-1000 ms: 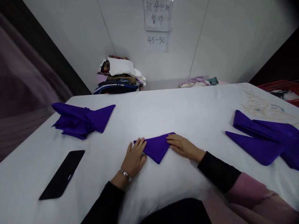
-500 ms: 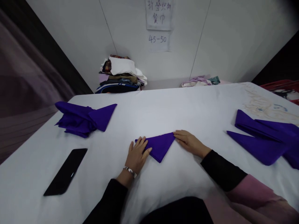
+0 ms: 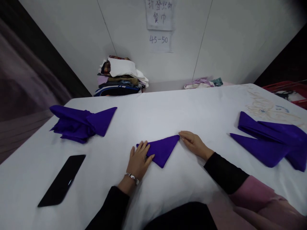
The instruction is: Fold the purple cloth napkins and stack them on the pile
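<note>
A purple cloth napkin (image 3: 163, 149), folded into a triangle, lies in front of me with one point towards me. My left hand (image 3: 139, 159) rests flat over its left end, fingers stretched out and thumb apart, covering part of that end. At the right corner, my right hand (image 3: 193, 143) has its fingers together and pinches the tip, which looks slightly raised. The right thumb is mostly hidden beneath the fingers.
Further folded purple napkins lie at the left (image 3: 79, 123) and right (image 3: 271, 143) of the white-covered table (image 3: 172, 108). A black phone (image 3: 62, 180) is at front left. Behind the table stand a clothes pile (image 3: 122, 76) and a red basket (image 3: 285, 84).
My right fingertips have lifted slightly and now pinch the napkin's right corner rather than lying along it. My left hand stays on the cloth. The whole view has shifted a little.
</note>
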Demonstrator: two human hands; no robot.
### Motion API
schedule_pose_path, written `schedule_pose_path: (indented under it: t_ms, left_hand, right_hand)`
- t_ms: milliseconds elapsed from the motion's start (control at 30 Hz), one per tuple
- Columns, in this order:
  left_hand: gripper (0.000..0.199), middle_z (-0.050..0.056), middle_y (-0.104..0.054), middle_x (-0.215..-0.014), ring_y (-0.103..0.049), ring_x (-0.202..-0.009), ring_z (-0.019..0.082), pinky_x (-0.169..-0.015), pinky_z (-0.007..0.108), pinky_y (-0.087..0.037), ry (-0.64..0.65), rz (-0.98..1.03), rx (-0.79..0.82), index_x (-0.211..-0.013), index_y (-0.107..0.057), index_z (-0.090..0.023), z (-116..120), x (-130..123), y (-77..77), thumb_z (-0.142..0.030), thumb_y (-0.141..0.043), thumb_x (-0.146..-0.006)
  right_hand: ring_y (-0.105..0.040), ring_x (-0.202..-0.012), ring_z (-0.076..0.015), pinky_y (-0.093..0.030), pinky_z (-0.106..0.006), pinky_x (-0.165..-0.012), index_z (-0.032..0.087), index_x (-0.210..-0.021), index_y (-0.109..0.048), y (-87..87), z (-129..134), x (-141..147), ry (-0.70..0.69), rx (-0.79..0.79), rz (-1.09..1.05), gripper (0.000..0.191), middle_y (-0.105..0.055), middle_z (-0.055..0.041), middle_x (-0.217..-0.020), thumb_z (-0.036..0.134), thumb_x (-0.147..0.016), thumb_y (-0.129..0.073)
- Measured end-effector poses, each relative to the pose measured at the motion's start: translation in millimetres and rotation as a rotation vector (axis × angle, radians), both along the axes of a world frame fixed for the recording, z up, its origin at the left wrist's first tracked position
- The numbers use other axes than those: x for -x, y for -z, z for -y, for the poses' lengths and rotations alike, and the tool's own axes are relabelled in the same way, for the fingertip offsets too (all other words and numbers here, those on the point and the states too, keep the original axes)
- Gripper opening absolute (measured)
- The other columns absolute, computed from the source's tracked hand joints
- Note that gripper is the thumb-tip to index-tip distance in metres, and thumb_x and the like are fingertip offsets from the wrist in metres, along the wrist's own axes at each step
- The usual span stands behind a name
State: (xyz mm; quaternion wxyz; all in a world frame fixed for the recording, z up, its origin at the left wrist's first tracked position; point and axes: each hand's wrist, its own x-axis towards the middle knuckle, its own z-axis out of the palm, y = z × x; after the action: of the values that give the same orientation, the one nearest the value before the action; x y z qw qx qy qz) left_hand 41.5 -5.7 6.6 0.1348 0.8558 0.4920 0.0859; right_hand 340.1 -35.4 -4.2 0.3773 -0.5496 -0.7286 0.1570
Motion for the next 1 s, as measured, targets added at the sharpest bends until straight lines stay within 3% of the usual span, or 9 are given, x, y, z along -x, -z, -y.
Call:
schedule_pose_path:
  t_ms: [100, 267, 333, 467, 567, 700, 1000]
  left_hand:
    - [0.047, 0.011, -0.038, -0.142, -0.025, -0.135, 0.026, -0.107, 0.056, -0.017, 0.000, -0.001, -0.002, -0.129, -0.043, -0.019, 0.2, -0.3, 0.3, -0.040, -0.043, -0.088]
    - [0.045, 0.011, -0.038, -0.142, -0.025, -0.135, 0.026, -0.107, 0.056, -0.016, 0.018, 0.006, -0.016, -0.130, -0.043, -0.019, 0.9, 0.4, 1.6, -0.039, -0.041, -0.090]
    - [0.046, 0.011, -0.038, -0.142, -0.024, -0.135, 0.025, -0.107, 0.055, -0.015, 0.042, 0.009, -0.009, -0.131, -0.041, -0.020, 0.0, 3.0, 0.9, -0.040, -0.038, -0.090]
    - [0.058, 0.011, -0.032, -0.145, -0.020, -0.136, 0.026, -0.109, 0.054, -0.014, 0.145, -0.008, 0.045, -0.135, -0.035, -0.019, -4.3, 12.5, -4.0, -0.044, -0.047, -0.084]
    - [0.065, 0.010, -0.027, -0.147, -0.018, -0.137, 0.025, -0.109, 0.053, -0.013, 0.196, -0.015, 0.084, -0.137, -0.032, -0.019, -7.8, 18.7, -7.3, -0.031, -0.053, -0.077]
    - [0.063, 0.006, -0.030, -0.146, -0.021, -0.136, 0.021, -0.110, 0.049, -0.013, 0.183, 0.003, 0.084, -0.135, -0.036, -0.021, -10.9, 19.4, -7.4, -0.014, -0.045, -0.073]
    - [0.051, 0.003, -0.047, -0.136, -0.035, -0.130, 0.020, -0.109, 0.046, -0.021, 0.109, 0.084, -0.012, -0.124, -0.049, -0.022, -12.8, 13.3, -5.8, -0.013, -0.043, -0.074]
  right_hand:
    - [-0.051, -0.115, -0.0200, -0.044, -0.043, -0.097, 0.027, -0.124, -0.052, -0.8, -0.3, 6.2, -0.079, -0.011, 0.025, 0.039, -0.055, -0.0063, -0.124, 0.018, -0.087, -0.044]
    - [-0.030, -0.131, -0.0230, -0.031, -0.052, -0.104, 0.025, -0.135, -0.040, -6.8, 1.2, 13.9, -0.322, -0.040, 0.219, 0.061, -0.043, -0.0073, -0.138, 0.003, -0.078, -0.040]
    - [-0.032, -0.131, -0.0227, -0.029, -0.053, -0.105, 0.025, -0.135, -0.039, -8.6, 1.9, 15.8, -0.356, -0.021, 0.281, 0.064, -0.042, -0.0073, -0.138, 0.002, -0.076, -0.041]
    - [-0.040, -0.124, -0.0218, -0.032, -0.051, -0.103, 0.024, -0.132, -0.044, -9.0, 0.4, 17.5, -0.356, -0.042, 0.326, 0.057, -0.047, -0.0083, -0.134, 0.005, -0.079, -0.042]
    - [-0.044, -0.120, -0.0224, -0.036, -0.050, -0.100, 0.024, -0.131, -0.045, -8.5, -3.1, 18.5, -0.364, -0.090, 0.301, 0.053, -0.050, -0.0092, -0.130, 0.007, -0.080, -0.042]
    - [-0.049, -0.114, -0.0231, -0.042, -0.048, -0.094, 0.026, -0.130, -0.046, -8.9, -7.2, 22.4, -0.351, -0.129, 0.259, 0.049, -0.054, -0.0092, -0.124, 0.011, -0.083, -0.043]
    - [-0.056, -0.100, -0.0216, -0.047, -0.044, -0.086, 0.024, -0.124, -0.051, -8.1, -7.4, 27.8, -0.272, -0.064, 0.194, 0.038, -0.062, -0.0083, -0.109, 0.016, -0.088, -0.040]
